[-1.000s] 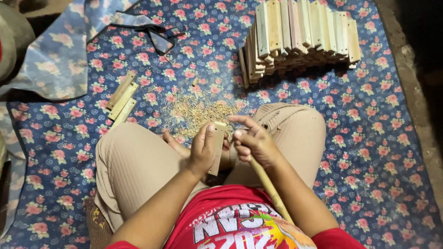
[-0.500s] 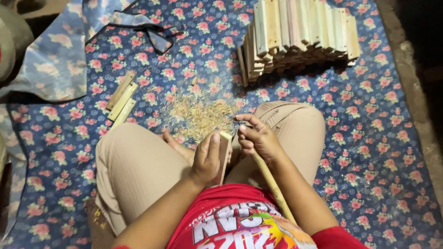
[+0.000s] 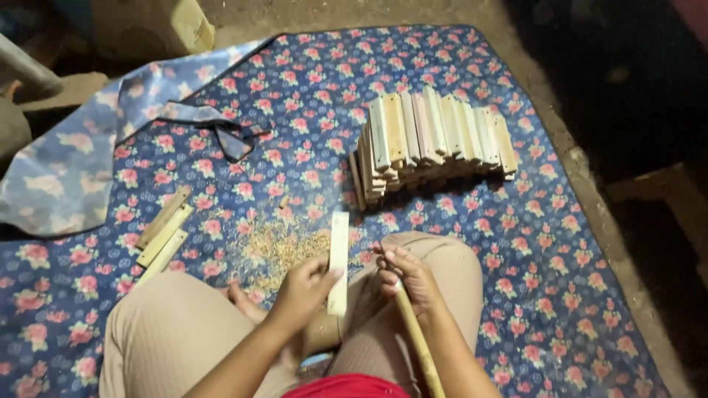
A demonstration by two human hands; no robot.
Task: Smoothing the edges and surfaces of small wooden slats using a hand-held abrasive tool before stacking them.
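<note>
Head view: left hand grips a pale flat wooden slat upright; right hand clasps a long wooden-handled tool, whose slip could nick fingers.

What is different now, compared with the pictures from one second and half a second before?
The left hand has lifted the pale wooden strip out from between the two hands and now holds it upright and away from the right hand. The right hand keeps its grip on the long wooden handle. The stack of strips, the shavings and the loose strips lie as before.
</note>
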